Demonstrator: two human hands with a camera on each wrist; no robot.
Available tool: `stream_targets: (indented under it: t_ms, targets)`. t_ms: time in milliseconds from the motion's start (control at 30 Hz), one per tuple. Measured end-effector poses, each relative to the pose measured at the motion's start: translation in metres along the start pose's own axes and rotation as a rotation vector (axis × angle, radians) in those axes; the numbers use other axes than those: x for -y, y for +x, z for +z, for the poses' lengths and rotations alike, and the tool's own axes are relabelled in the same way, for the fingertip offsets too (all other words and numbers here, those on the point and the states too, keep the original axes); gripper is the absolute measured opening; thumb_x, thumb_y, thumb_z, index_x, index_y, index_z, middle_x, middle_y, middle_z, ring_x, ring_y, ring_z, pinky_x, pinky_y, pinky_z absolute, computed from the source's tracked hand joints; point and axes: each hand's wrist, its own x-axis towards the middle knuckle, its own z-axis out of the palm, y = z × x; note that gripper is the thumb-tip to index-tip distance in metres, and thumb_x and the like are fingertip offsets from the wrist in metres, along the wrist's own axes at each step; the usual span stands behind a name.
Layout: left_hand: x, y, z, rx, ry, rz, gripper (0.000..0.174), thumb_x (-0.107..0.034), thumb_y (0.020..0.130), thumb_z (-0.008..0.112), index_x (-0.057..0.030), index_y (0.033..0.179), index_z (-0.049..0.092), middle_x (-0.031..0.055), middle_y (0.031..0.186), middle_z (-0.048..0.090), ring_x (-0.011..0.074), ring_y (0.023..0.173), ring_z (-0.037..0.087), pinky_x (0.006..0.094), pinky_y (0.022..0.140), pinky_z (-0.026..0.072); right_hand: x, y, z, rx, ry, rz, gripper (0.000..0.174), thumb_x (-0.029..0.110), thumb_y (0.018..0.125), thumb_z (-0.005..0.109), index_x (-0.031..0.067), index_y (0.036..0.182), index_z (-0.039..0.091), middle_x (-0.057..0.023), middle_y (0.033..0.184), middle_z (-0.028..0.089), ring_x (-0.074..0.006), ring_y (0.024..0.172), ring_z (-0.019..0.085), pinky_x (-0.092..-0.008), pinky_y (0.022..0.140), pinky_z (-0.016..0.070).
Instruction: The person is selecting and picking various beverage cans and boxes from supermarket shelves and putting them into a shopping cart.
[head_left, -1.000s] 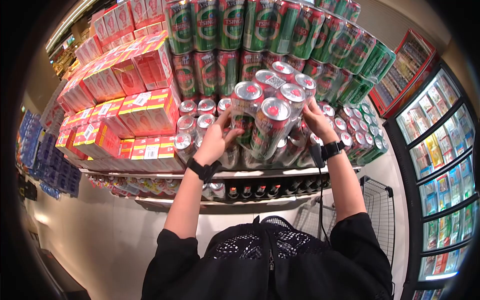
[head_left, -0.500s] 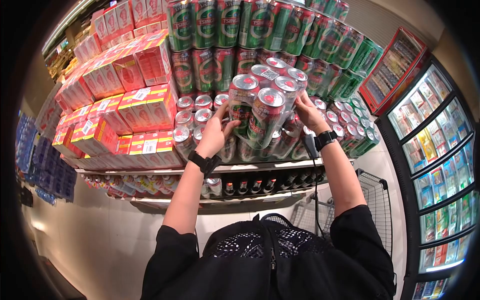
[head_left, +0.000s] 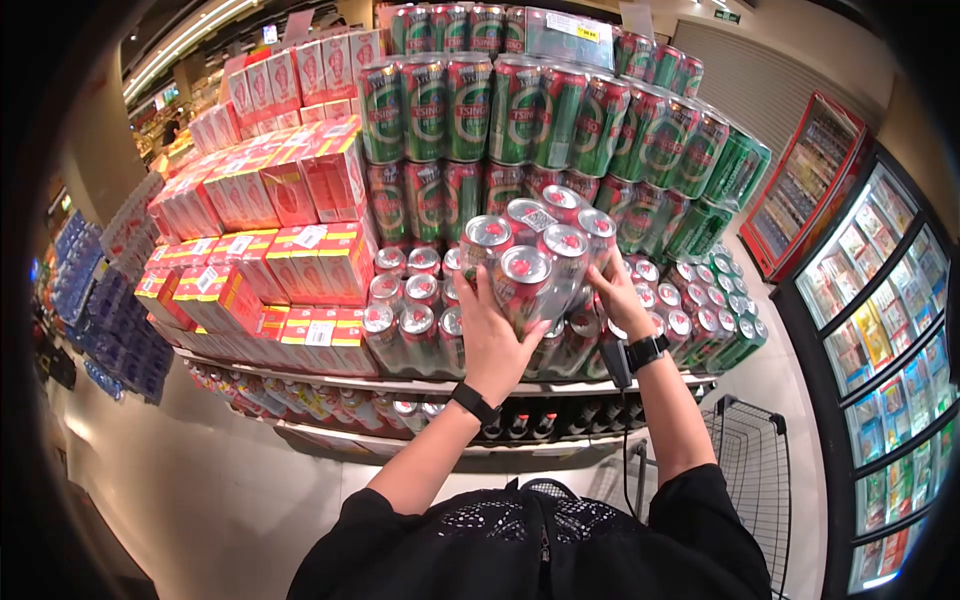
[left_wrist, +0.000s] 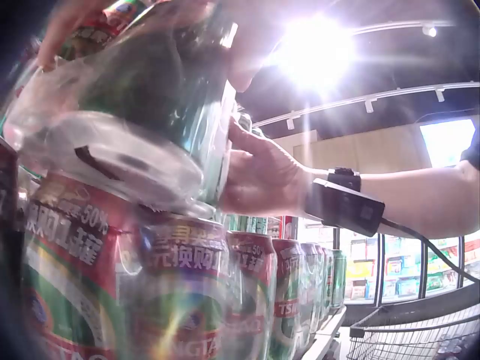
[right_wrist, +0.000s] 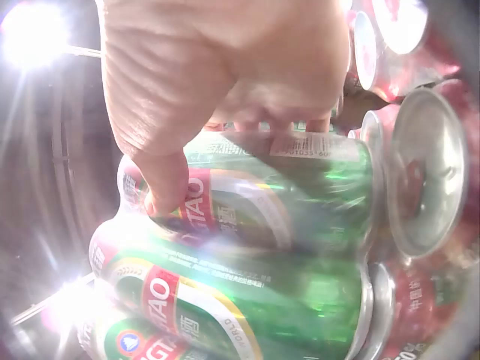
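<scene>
A shrink-wrapped pack of Tsingtao beer cans [head_left: 527, 280] is between both hands in the head view, tilted above the lower layer of cans [head_left: 415, 325]. My left hand [head_left: 497, 338] grips its near left side, fingers spread up along the cans and thumb across the front. On the right side, my right hand [head_left: 620, 300] holds it. In the right wrist view, the right thumb [right_wrist: 166, 187] presses the plastic over one green can, while the other fingers go behind it. The left wrist view shows the pack's wrapped underside [left_wrist: 127, 154] close over the can tops.
Taller rows of beer cans [head_left: 425, 110] rise behind. Red-and-pink cartons [head_left: 300, 255] are stacked at the left. Dark bottles [head_left: 545, 425] stand on the shelf below. A wire shopping cart [head_left: 750, 455] is at the lower right, beside glass-door coolers [head_left: 880, 360].
My left hand has shifted from the pack's left side round to its near front corner. The right hand keeps its hold. The head view has tilted up, showing more of the upper stack.
</scene>
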Motion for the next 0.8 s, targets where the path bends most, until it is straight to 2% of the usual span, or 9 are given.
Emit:
stream_targets:
  t_ms: [67, 133, 233, 267, 400, 433, 567, 733, 800]
  targets:
    - [0.001, 0.006, -0.006, 0.015, -0.167, -0.058, 0.113, -0.029, 0.072, 0.081, 0.0097, 0.145, 0.004, 0.0344, 0.145, 0.020, 0.0453, 0.134, 0.029, 0.0439, 0.109, 0.0300, 0.004, -0.003, -0.002, 0.000, -0.036, 0.056, 0.087, 0.020, 0.078, 0.080, 0.0039, 0.145, 0.027, -0.0073, 0.142, 0.042, -0.0181, 0.130, 0.040, -0.0344, 0.108, 0.0307]
    - [-0.007, 0.013, -0.019, 0.056, -0.162, -0.112, 0.115, -0.030, 0.070, 0.084, 0.0118, 0.144, 0.005, 0.0267, 0.134, 0.042, 0.0390, 0.125, 0.044, 0.0409, 0.104, 0.0371, 0.008, -0.004, 0.006, -0.008, -0.023, -0.029, 0.091, 0.018, 0.074, 0.083, 0.0044, 0.145, 0.027, -0.0074, 0.140, 0.043, -0.0185, 0.129, 0.041, -0.0352, 0.108, 0.0309]
    - [-0.008, 0.025, -0.021, 0.066, -0.090, -0.178, 0.118, -0.033, 0.068, 0.085, 0.0117, 0.144, 0.007, 0.0251, 0.129, 0.047, 0.0377, 0.119, 0.050, 0.0416, 0.099, 0.0417, 0.012, -0.011, 0.021, -0.086, -0.026, -0.077, 0.087, 0.015, 0.074, 0.082, 0.0042, 0.141, 0.029, -0.0076, 0.137, 0.044, -0.0182, 0.127, 0.042, -0.0351, 0.108, 0.0317]
    - [-0.007, 0.033, -0.024, 0.066, -0.189, -0.180, 0.111, -0.035, 0.067, 0.086, 0.0109, 0.140, 0.016, 0.0240, 0.126, 0.052, 0.0343, 0.114, 0.056, 0.0408, 0.094, 0.0450, 0.015, -0.015, 0.027, -0.118, -0.031, -0.090, 0.085, 0.014, 0.074, 0.082, 0.0042, 0.140, 0.030, -0.0076, 0.136, 0.045, -0.0180, 0.126, 0.043, -0.0350, 0.108, 0.0322]
    - [0.011, 0.046, -0.040, 0.082, -0.397, -0.161, 0.092, -0.032, 0.067, 0.088, 0.0035, 0.132, 0.034, 0.0198, 0.123, 0.056, 0.0268, 0.115, 0.057, 0.0365, 0.096, 0.0453, 0.021, -0.021, 0.056, -0.186, 0.025, -0.139, 0.078, 0.008, 0.073, 0.080, 0.0051, 0.135, 0.033, -0.0084, 0.128, 0.048, -0.0185, 0.121, 0.046, -0.0354, 0.103, 0.0368]
    - [0.016, 0.051, -0.047, 0.135, -0.380, -0.170, 0.085, -0.024, 0.067, 0.088, -0.0006, 0.131, 0.037, 0.0129, 0.122, 0.056, 0.0220, 0.112, 0.056, 0.0356, 0.097, 0.0442, 0.020, -0.023, 0.059, -0.171, 0.021, -0.160, 0.077, 0.008, 0.073, 0.081, 0.0052, 0.134, 0.033, -0.0085, 0.127, 0.048, -0.0189, 0.121, 0.046, -0.0358, 0.103, 0.0370]
    - [0.051, 0.076, -0.077, 0.244, -0.485, -0.142, 0.081, -0.023, 0.067, 0.088, -0.0008, 0.129, 0.041, 0.0116, 0.123, 0.056, 0.0194, 0.114, 0.054, 0.0354, 0.098, 0.0433, 0.013, -0.021, 0.094, -0.285, -0.192, -0.210, 0.083, 0.017, 0.066, 0.086, 0.0038, 0.130, 0.035, -0.0115, 0.125, 0.046, -0.0215, 0.117, 0.047, -0.0372, 0.101, 0.0369]
    - [0.114, 0.090, -0.102, 0.245, -0.575, -0.147, 0.084, -0.019, 0.071, 0.086, 0.0007, 0.134, 0.034, 0.0099, 0.128, 0.051, 0.0180, 0.118, 0.050, 0.0352, 0.102, 0.0399, -0.025, 0.012, 0.121, -0.254, -0.501, -0.268, 0.097, 0.028, 0.058, 0.087, 0.0003, 0.135, 0.034, -0.0216, 0.126, 0.045, -0.0384, 0.118, 0.045, -0.0463, 0.101, 0.0353]
    - [0.121, 0.097, -0.112, 0.283, -0.557, -0.176, 0.086, -0.014, 0.071, 0.085, 0.0009, 0.136, 0.031, 0.0103, 0.131, 0.049, 0.0175, 0.121, 0.048, 0.0348, 0.103, 0.0392, -0.027, 0.025, 0.133, -0.229, -0.482, -0.264, 0.094, 0.026, 0.059, 0.086, 0.0013, 0.134, 0.035, -0.0206, 0.125, 0.047, -0.0385, 0.117, 0.045, -0.0468, 0.100, 0.0357]
